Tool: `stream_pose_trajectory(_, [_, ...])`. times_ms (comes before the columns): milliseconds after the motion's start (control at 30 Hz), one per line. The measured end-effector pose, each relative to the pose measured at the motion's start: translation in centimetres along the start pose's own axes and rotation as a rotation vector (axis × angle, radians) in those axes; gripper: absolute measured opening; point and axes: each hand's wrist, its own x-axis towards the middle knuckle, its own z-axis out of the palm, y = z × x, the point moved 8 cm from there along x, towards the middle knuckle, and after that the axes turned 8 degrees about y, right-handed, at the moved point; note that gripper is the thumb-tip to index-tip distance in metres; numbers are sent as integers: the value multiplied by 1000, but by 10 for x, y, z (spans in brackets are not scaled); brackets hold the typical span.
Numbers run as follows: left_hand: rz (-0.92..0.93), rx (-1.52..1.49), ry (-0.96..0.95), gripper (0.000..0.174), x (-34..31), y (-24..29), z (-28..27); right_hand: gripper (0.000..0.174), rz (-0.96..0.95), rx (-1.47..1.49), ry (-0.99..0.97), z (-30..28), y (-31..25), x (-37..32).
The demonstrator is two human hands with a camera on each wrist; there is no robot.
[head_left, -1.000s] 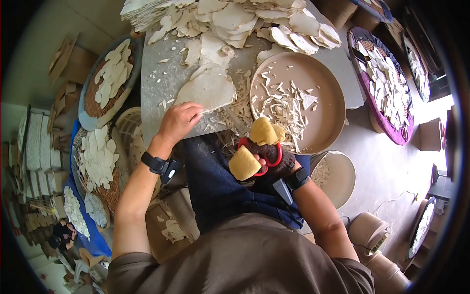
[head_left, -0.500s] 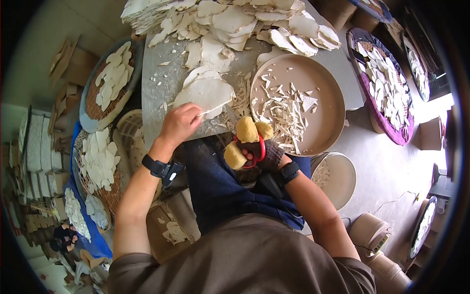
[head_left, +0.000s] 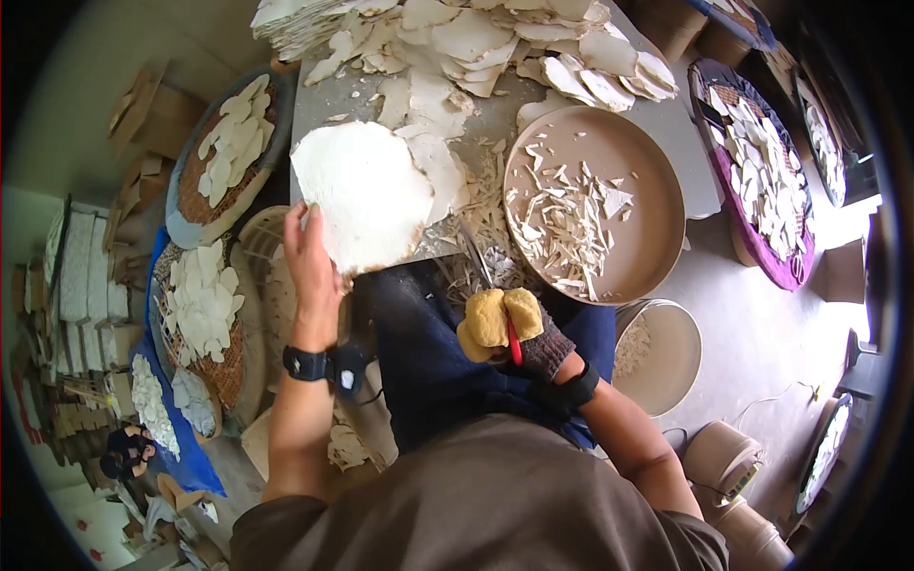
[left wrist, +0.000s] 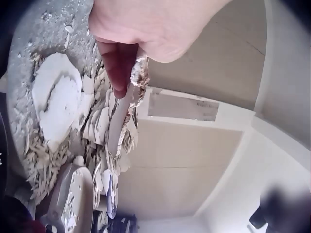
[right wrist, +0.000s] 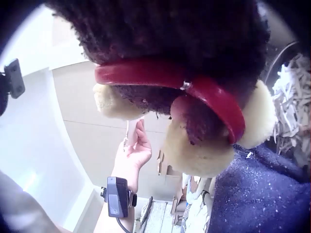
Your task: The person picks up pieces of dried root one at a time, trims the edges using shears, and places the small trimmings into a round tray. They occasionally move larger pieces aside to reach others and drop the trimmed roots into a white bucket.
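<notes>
My left hand (head_left: 316, 255) holds up a large, thin white slice (head_left: 367, 195) with a rough brown edge, near the front of the metal table. In the left wrist view the slice (left wrist: 121, 116) stands edge-on between thumb and fingers. My right hand (head_left: 545, 350), in a dark knitted fingerless glove, grips scissors with red handles (head_left: 515, 344). Yellow foam caps (head_left: 487, 319) cover some of its fingers. The scissor blades (head_left: 475, 257) point up toward the table edge, apart from the slice. In the right wrist view a red handle loop (right wrist: 141, 75) crosses the gloved hand.
A round tan tray (head_left: 655, 224) with white trimmings stands at the table's right front. Behind lies a heap of white slices (head_left: 466, 38). A bucket (head_left: 681, 366) stands below right. Slices on round trays (head_left: 173, 205) flank the left. Another person (head_left: 129, 449) is far left.
My left hand has lifted the slice up and left and turned its broad face toward the head camera. The right hand has lowered slightly, and the scissor blades now show clearly.
</notes>
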Motion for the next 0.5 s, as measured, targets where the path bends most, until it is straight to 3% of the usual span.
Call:
stream_pose_trajectory(100, [44, -30, -96, 40, -34, -4, 12, 18, 285, 431, 38, -2, 1, -3])
stream_pose_trajectory(200, [71, -94, -202, 44, -56, -12, 24, 22, 588, 1736, 82, 32, 21, -16])
stream_pose_trajectory(233, [69, -95, -224, 44, -62, -13, 27, 25, 605, 1745, 171, 27, 23, -19])
stream_pose_trajectory(300, [46, -117, -258, 50, -66, -19, 29, 27, 737, 1549, 163, 37, 42, -32])
stream_pose_trajectory(400, [-29, -110, -349, 58, -71, -22, 36, 30, 614, 1086, 87, 26, 49, -38])
stream_pose_trajectory(500, [-144, -123, -390, 65, -69, -30, 41, 31, 671, 1455, 139, 21, 42, -37])
